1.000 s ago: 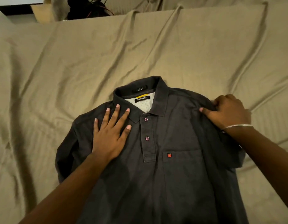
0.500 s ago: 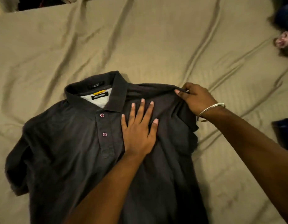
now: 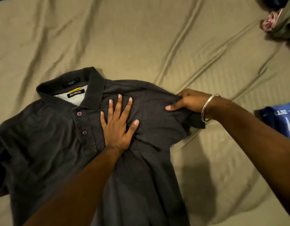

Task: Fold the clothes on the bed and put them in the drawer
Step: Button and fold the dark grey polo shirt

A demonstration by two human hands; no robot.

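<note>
Shirt [image 3: 48, 144] on bed [image 3: 141, 38], first side fold under way.
Left hand [image 3: 117, 126] spread flat, pinning chest; right hand [image 3: 188, 101] pinches shoulder seam. Next, likely: carry sleeve inward across.

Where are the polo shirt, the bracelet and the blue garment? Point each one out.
polo shirt [image 3: 43, 141]: head view, on the chest panel left of the buttons.
bracelet [image 3: 206, 108]: head view, on the metal band at the right wrist.
blue garment [image 3: 281, 121]: head view, on the blue cloth at the right edge.
</note>
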